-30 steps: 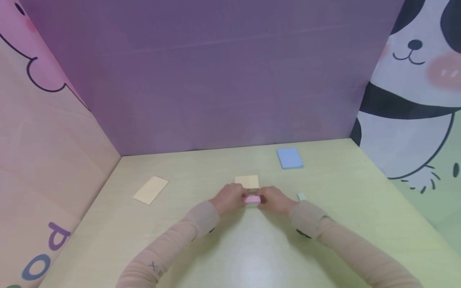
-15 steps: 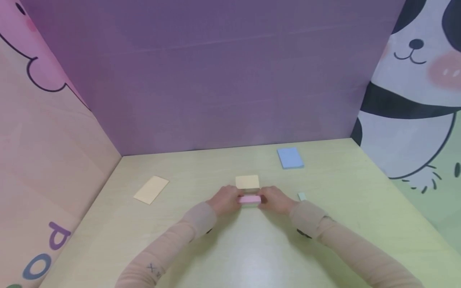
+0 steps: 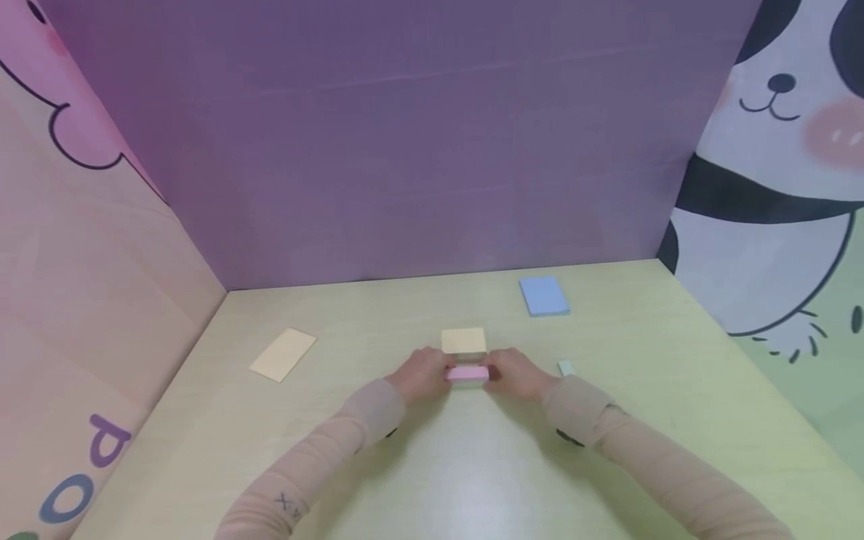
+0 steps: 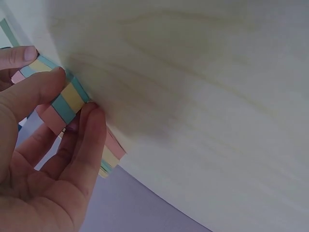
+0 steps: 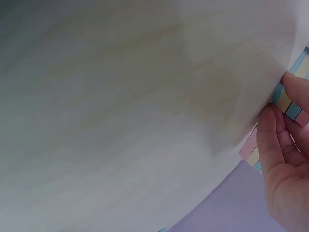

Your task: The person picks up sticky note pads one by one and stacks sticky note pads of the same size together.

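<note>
Between both hands at the table's middle is a small stack of sticky note pads (image 3: 467, 374), pink on top. Its side shows pink, teal, yellow and blue layers in the left wrist view. My left hand (image 3: 422, 373) pinches its left end with thumb and fingers. At the right end, my right hand (image 3: 518, 373) pinches the same stack, thumb on one side (image 5: 295, 89). Just beyond it stands a second layered stack (image 3: 463, 341) with a pale yellow top; its striped side (image 4: 113, 150) shows past my left fingers.
On the wooden table (image 3: 466, 480), a blue pad (image 3: 544, 296) lies at the back right. A peach rectangle (image 3: 283, 355) lies at the left, and a small pale green piece (image 3: 565, 368) beside my right wrist. A purple panel (image 3: 405, 150) rises behind.
Over the last second my left hand has shifted slightly left along the stack, baring more of its pink top. The right hand stays about where it was.
</note>
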Action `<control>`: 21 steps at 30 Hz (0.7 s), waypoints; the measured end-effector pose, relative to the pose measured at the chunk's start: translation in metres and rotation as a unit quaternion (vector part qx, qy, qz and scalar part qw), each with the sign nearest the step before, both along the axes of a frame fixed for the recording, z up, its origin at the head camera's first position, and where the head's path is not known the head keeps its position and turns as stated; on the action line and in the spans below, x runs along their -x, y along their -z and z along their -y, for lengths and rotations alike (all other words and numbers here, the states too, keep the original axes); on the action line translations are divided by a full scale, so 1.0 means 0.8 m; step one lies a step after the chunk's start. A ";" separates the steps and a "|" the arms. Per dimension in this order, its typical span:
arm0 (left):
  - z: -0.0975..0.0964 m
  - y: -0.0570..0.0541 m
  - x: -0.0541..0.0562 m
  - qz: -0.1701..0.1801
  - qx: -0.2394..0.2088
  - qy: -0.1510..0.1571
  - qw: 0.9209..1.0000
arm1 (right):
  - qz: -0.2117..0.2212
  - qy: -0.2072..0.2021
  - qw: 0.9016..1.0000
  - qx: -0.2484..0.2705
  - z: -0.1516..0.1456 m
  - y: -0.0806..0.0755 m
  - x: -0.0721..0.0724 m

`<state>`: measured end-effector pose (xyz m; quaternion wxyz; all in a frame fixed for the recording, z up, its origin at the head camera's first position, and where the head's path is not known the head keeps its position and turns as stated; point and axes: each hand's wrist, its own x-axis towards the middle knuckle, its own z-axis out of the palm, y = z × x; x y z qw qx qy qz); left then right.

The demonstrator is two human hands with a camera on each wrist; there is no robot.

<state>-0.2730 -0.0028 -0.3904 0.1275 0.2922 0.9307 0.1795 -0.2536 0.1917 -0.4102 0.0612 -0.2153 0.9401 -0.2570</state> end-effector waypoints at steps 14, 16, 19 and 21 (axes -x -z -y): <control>0.000 0.005 0.000 -0.022 0.008 -0.004 1.000 | 0.006 0.007 1.000 0.005 0.001 0.003 0.002; -0.001 0.006 0.000 -0.028 0.008 -0.003 1.000 | 0.004 0.005 1.000 0.002 0.001 0.004 0.003; -0.002 0.006 -0.001 -0.033 0.008 -0.005 0.999 | 0.004 0.000 1.000 0.001 -0.001 0.005 0.003; -0.003 0.005 -0.002 -0.034 0.004 -0.008 0.999 | 0.002 -0.004 1.000 0.003 -0.002 0.004 0.004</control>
